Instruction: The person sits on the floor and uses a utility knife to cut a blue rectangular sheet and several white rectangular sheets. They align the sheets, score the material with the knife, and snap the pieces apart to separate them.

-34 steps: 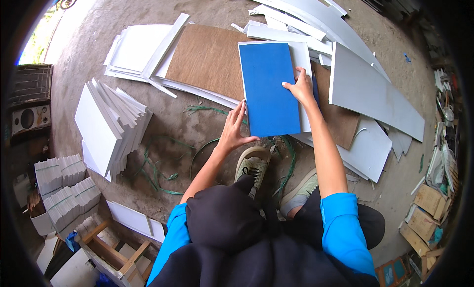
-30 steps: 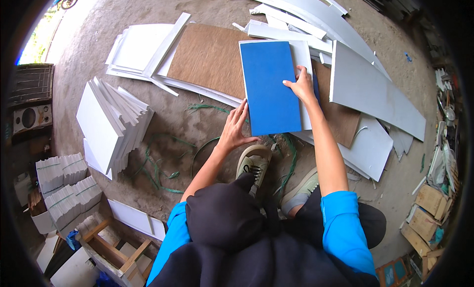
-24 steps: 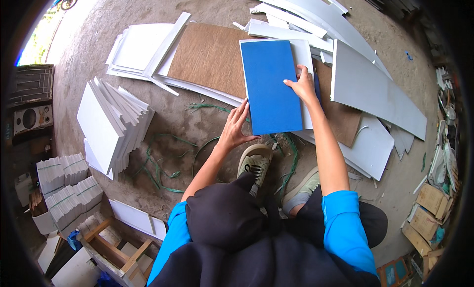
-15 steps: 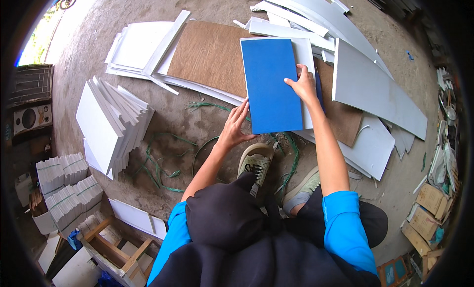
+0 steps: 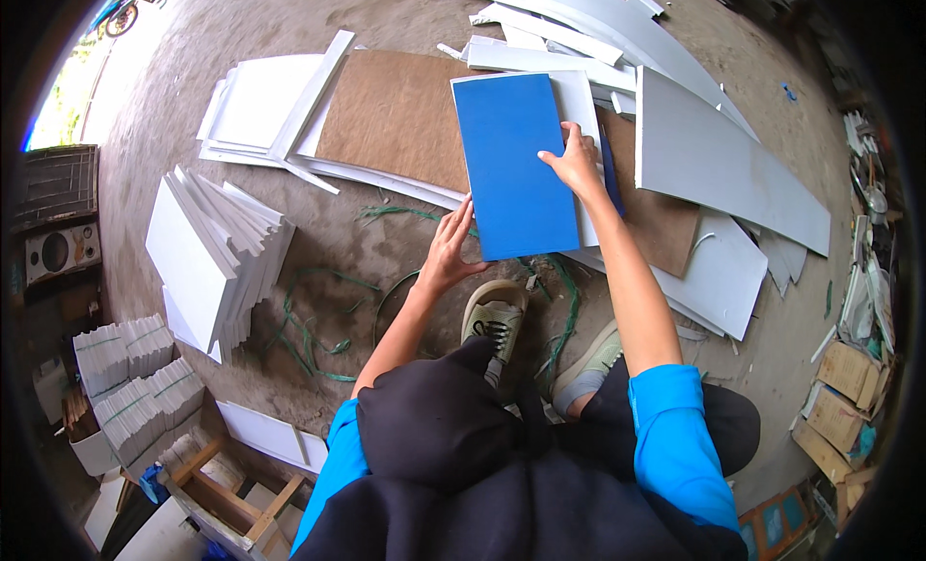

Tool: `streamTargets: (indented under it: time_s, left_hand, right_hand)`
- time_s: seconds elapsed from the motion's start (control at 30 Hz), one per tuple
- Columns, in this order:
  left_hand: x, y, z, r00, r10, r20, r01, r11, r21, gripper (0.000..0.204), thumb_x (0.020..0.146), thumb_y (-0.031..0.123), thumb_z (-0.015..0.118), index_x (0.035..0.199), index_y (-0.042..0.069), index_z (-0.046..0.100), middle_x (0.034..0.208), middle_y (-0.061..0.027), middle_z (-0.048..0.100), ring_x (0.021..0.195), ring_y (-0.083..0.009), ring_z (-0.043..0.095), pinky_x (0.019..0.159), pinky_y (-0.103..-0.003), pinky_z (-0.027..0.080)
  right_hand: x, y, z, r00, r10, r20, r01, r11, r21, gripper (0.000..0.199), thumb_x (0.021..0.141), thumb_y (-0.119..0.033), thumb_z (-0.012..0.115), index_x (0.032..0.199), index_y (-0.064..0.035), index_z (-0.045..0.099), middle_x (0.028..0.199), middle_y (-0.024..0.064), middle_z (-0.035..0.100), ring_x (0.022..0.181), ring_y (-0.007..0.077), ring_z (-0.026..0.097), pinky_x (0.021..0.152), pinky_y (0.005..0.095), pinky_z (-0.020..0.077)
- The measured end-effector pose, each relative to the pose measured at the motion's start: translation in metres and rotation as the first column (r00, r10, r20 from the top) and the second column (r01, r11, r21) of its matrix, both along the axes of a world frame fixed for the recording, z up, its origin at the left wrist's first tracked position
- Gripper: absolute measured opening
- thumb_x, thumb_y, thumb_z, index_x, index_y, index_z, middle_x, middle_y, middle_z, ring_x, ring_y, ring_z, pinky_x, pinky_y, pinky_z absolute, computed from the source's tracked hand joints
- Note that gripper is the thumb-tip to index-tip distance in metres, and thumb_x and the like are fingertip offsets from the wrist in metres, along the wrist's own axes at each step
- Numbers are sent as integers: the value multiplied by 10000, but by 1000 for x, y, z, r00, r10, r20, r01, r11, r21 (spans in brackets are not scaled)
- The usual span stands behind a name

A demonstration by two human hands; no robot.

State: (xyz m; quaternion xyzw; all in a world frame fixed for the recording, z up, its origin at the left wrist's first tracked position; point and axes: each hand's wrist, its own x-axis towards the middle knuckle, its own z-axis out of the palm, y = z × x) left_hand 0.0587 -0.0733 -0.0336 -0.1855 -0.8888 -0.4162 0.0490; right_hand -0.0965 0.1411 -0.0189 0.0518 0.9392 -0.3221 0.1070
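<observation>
We hold a flat blue rectangular panel [image 5: 514, 165] between both hands above a littered concrete floor [image 5: 183, 88]. Our left hand [image 5: 451, 252] is at the panel's lower left corner, fingers spread and pressed against its near edge; our right hand [image 5: 576, 162] lies on the panel's right long edge, fingers curled over onto the blue face. The panel runs lengthwise away from us, so the left hand sits nearer to our body and the right hand farther up and to the side.

Under the panel lies a white sheet [image 5: 581, 108], and to the left of that a brown fibreboard sheet [image 5: 400, 122]. A large grey-white board [image 5: 719, 161] rests to the right, well clear of the right hand. Long white strips [image 5: 569, 11] are scattered at the far side.

A leaning stack of white tiles [image 5: 212, 257] stands on the floor to our left, apart from both hands. Green strapping loops [image 5: 318, 320] trail across the floor near our olive canvas shoe [image 5: 494, 315], which is planted just below the panel's near edge. Bundled white tile packs [image 5: 130, 383] sit at the far left.
</observation>
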Motion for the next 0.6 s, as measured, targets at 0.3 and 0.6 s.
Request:
streamTargets:
  time_s: [0.3, 0.6]
  left_hand:
    - [-49, 8, 28, 954, 268, -130, -269, 963, 13, 748, 743, 316, 652, 1312, 8, 276, 1310, -190, 309, 1220, -341, 282, 1009, -448, 237]
    - [-206, 47, 26, 924, 193, -330, -284, 924, -254, 654, 748, 418, 616, 1197, -12, 413, 1166, -166, 424, 1136, -323, 363, 1005, -438, 253]
  right_hand:
    - [7, -5, 2, 999, -25, -48, 26, 1000, 18, 768, 673, -235, 721, 1268, -81, 260, 1129, 255, 438, 1088, 388, 393, 937, 457, 298]
    - [7, -4, 3, 998, 5, -66, -10, 997, -79, 782, 663, -180, 727, 1278, -81, 254, 1134, 273, 406, 1058, 421, 385, 919, 476, 305]
